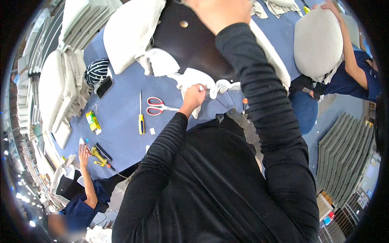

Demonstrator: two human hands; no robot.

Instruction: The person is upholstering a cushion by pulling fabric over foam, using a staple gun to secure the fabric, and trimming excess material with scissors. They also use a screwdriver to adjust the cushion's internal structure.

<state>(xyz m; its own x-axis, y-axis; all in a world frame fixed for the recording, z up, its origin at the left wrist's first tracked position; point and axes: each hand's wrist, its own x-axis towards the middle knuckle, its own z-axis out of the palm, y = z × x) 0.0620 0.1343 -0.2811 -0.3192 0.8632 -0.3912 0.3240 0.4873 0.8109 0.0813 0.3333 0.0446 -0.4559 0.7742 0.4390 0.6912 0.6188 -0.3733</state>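
A dark brown panel (186,48) with a round spot lies before me, pale fabric along its near edge. My left hand (194,97) is closed at that edge, gripping a loose, crumpled part of the white fabric (198,77). My right hand (223,14) is raised over the panel's far side; its fingers are blurred and cut off by the picture's top edge. Left of my left hand lie red-and-white-handled scissors (156,106). Beside them is a screwdriver (141,117) with a yellow handle. A thin thread hangs near my left hand.
Pale padded seat pieces (60,85) are stacked at the left, near a striped cap (97,71) and a phone (105,87). A co-worker's hand (84,156) is at lower left. Another person handles an oval cushion (318,42) at right. Grey panels (344,158) stand stacked lower right.
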